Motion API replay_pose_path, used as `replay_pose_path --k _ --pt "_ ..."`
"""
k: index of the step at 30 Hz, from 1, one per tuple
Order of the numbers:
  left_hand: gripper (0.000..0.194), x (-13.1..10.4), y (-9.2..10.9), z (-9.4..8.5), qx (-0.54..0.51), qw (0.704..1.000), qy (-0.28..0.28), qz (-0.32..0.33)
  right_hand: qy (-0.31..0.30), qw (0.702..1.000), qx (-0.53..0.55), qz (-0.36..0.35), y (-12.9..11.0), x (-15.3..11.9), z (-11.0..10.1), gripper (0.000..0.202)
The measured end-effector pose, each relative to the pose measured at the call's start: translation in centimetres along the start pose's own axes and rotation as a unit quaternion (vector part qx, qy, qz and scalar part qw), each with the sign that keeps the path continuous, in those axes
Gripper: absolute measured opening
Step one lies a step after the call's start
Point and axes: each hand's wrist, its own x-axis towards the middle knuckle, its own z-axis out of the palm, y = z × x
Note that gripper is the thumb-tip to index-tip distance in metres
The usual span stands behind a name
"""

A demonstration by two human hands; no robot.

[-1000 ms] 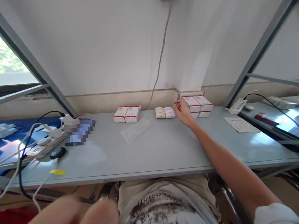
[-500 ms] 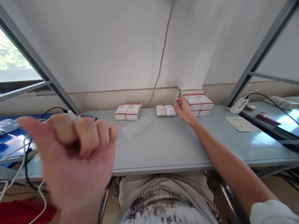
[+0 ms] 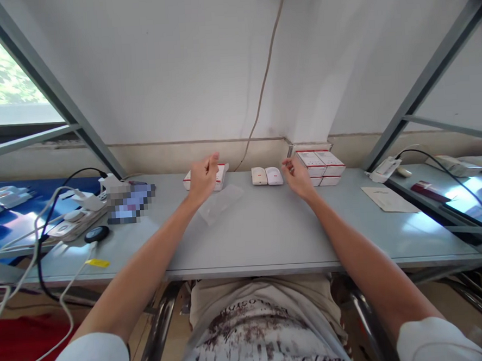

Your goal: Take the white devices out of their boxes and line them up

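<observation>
My left hand (image 3: 203, 178) is in front of the left pair of red-and-white boxes (image 3: 222, 177) and hides most of them. Its fingers are curled in with the thumb up, and I see nothing in it. At the back right, my right hand (image 3: 298, 178) lies just left of a stack of similar boxes (image 3: 325, 164); its fingers are loosely bent and apart, with nothing visible in them. Between the hands sit two small rounded devices, one cream (image 3: 259, 176) and one white (image 3: 274, 176). A clear plastic bag (image 3: 222, 204) lies flat below my left hand.
To the left are a power strip (image 3: 78, 220) with plugs, a phone-like screen (image 3: 130, 203), partly pixelated, and a black round puck (image 3: 96, 234) beside cables. A paper sheet (image 3: 389, 199) and a white adapter (image 3: 385, 169) lie right. Metal frame posts (image 3: 96, 154) flank the table.
My left hand has moved from close to the camera, at the left, forward and right to the left boxes. It stays curled. My right hand has hardly moved.
</observation>
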Motion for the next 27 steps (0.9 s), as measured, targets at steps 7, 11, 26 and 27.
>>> replay_pose_path --k 7,11,26,27 --pt "0.059 -1.7 -2.3 0.0 0.15 0.981 -0.097 0.069 0.045 0.998 -0.036 -0.013 -0.4 0.3 -0.6 0.04" --pt "0.056 -2.3 -2.4 0.1 0.174 0.977 -0.094 0.079 0.043 0.997 -0.055 0.019 -0.5 0.2 -0.8 0.056" --pt "0.054 -3.0 -2.4 0.4 0.194 0.972 -0.094 0.093 0.119 0.993 0.005 -0.006 -2.0 -0.2 -1.0 0.034" --pt "0.05 -3.0 -2.4 0.5 0.183 0.974 -0.093 0.09 0.118 0.993 0.006 -0.008 -2.0 -0.2 -1.0 0.035"
